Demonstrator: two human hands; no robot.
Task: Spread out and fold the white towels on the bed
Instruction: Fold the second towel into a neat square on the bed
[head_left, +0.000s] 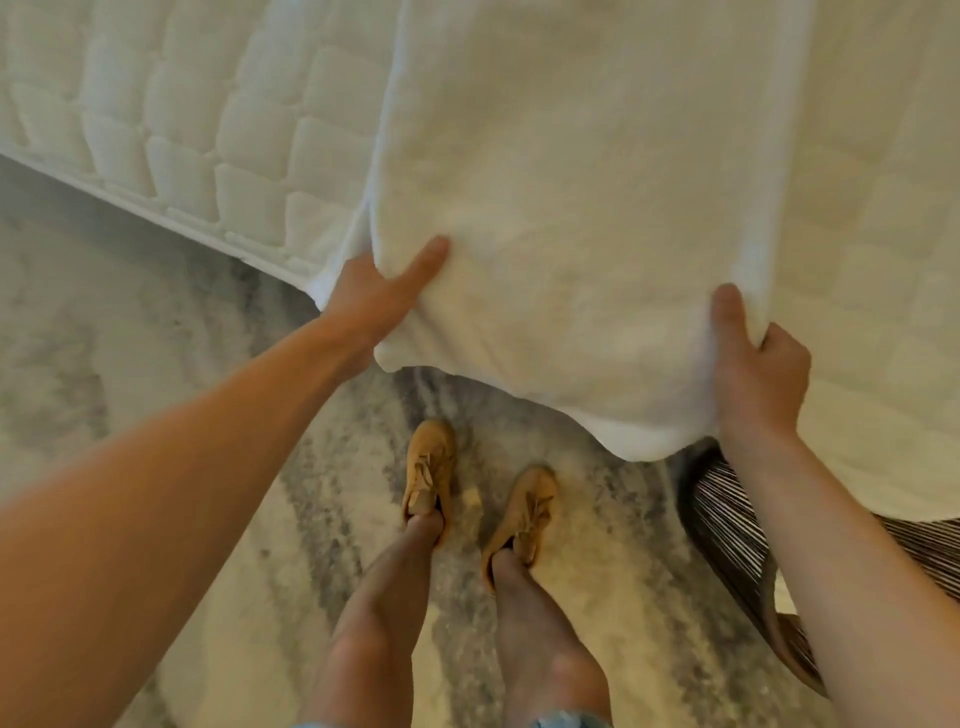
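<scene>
Illumination was soft, warm and diffuse. The white terry-cloth towel (571, 208) above the left hand (374, 296) and right hand (758, 374) appeared blurred and low in contrast. A dim shadow lay below and between the hands on the mottled grey-and-cream carpet (519, 415). Wide-angle distortion stretched the outer edges.

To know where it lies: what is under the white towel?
The quilted mattress shows beside the white towel, but the part beneath is covered. Below its lifted near edge: mottled rug and tan shoes.
</scene>
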